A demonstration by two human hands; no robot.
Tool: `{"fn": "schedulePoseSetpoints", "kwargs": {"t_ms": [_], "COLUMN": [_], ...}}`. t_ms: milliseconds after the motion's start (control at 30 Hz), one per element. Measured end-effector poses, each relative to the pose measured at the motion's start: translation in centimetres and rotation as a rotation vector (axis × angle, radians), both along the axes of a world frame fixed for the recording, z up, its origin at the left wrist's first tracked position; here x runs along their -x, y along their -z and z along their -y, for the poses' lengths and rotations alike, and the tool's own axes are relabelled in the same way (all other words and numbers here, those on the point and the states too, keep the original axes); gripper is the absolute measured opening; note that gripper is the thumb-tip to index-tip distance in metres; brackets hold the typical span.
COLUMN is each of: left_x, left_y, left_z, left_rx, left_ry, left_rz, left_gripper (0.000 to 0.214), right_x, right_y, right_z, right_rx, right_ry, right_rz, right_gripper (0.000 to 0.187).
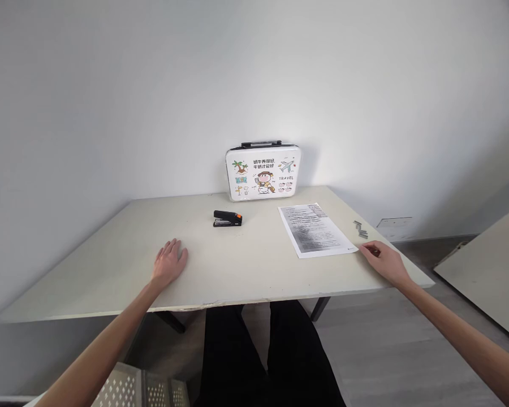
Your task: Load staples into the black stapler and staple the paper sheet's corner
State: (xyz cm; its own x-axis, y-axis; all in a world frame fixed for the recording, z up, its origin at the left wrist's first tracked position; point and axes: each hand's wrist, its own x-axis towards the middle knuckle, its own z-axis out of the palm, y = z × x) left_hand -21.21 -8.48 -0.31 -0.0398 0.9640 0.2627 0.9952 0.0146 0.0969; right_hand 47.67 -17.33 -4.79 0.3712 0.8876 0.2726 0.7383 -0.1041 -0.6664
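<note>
My left hand (169, 263) lies palm down on the table with its fingers stretched out, holding nothing. At the near right corner of a printed sheet of paper (316, 229), my right hand (382, 261) is closed in a pinch on that corner. The sheet lies flat, and its text is partly smudged with grey. A black stapler (228, 219) with an orange patch sits between the left hand and the sheet, apart from both. Just beyond my right hand are several small strips of staples (360, 229).
A white case (263, 174) with cartoon prints and a black handle stands upright against the wall at the table's back. The pale table (246, 277) has a chipped front edge. Below left is a perforated plastic crate (121, 387). A white panel (492, 265) stands at the right.
</note>
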Motion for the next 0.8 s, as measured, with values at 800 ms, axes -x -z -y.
{"fn": "schedulePoseSetpoints", "kwargs": {"t_ms": [800], "left_x": [0.08], "left_y": [0.26], "left_z": [-0.15], "left_rx": [0.001], "left_ry": [-0.001], "left_rz": [0.007], "left_gripper": [0.066], "right_x": [-0.02], "right_y": [-0.12], "right_z": [0.19], "right_rx": [0.007], "right_ry": [0.002], "right_rz": [0.013], "right_gripper": [0.039]}}
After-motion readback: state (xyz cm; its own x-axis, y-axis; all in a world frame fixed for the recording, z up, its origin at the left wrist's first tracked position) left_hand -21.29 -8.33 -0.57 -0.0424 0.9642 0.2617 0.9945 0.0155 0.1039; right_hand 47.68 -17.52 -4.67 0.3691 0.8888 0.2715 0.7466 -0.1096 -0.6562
